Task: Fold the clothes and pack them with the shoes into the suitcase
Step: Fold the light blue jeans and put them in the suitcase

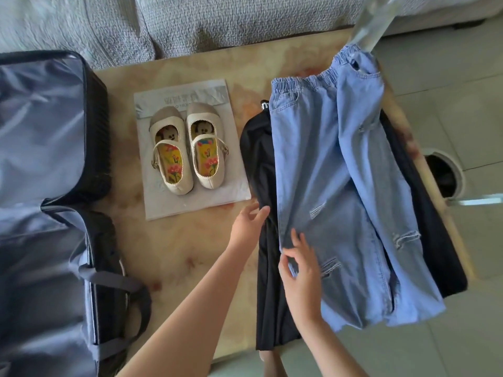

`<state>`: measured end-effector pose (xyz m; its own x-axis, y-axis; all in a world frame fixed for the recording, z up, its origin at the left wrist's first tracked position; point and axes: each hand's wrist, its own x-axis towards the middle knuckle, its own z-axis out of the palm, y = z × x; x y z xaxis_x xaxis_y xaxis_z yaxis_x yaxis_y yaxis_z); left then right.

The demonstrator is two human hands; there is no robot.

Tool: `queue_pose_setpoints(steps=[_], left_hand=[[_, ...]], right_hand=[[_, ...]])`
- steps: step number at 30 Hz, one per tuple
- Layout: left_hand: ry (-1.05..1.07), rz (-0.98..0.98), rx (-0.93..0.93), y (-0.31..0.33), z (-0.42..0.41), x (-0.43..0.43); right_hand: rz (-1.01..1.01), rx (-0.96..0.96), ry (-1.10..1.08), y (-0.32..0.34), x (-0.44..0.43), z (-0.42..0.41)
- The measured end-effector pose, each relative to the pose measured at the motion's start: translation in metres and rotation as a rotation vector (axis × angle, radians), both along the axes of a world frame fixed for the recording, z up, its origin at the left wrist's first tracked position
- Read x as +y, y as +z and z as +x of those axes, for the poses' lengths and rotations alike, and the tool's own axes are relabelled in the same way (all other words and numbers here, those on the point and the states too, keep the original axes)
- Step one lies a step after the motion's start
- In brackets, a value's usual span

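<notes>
– suitcase (40, 131) lies open at the left of the table (168, 254), shoes (187, 148) paired beside it. the hands?
– left hand (249, 223), fingers loosely straight, touches the black garment (258, 159); right hand (300, 276) pinches the edge of the ripped blue jeans (340, 186), spread unfolded over it.

The jeans (340, 186) are light blue denim, soft and matt, with frayed white threads at the rips and a gathered elastic waistband; the black garment (265, 295) is smooth, matt cloth; the shoes (178, 186) look like cream leather or an imitation, faintly sheened, with printed floral insoles; the flat bag (217, 197) under them is pale, creased, slightly glossy paper or plastic; the table (168, 246) top is polished and marbled beige; the suitcase (40, 131) has a shiny grey-blue fabric lining and a black ribbed hard shell; the sofa (217, 20) is coarse grey woven cloth; the floor (462, 77) tiles are pale and glossy.
</notes>
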<state>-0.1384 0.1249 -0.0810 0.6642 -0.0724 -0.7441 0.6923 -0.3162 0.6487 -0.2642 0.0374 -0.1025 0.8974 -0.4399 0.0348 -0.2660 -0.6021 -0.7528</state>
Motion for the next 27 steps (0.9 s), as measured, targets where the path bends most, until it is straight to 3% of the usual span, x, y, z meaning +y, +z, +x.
queue_pose_setpoints(steps=[3,9,13,18,23,27], left_hand=[[0.171,-0.111,0.080,0.004,0.016,-0.005],[0.241,-0.061,-0.001,0.009,0.036,-0.008],[0.248,-0.124,-0.074,0.018,0.031,0.003],[0.003,-0.042,0.021,0.010,0.004,0.022],[-0.406,-0.029,0.272,0.013,-0.013,0.040],[-0.678,-0.098,0.359,0.019,-0.022,0.048]], right_hand=[[0.050,-0.056,0.076,0.015,0.018,-0.026],[0.025,-0.050,0.327,0.017,0.032,-0.081],[0.258,0.089,0.034,0.019,-0.010,-0.071],[0.072,0.160,-0.339,0.017,-0.085,0.020],[-0.065,0.369,-0.352,0.011,-0.125,0.098],[-0.150,0.437,-0.349,0.007,-0.134,0.118]])
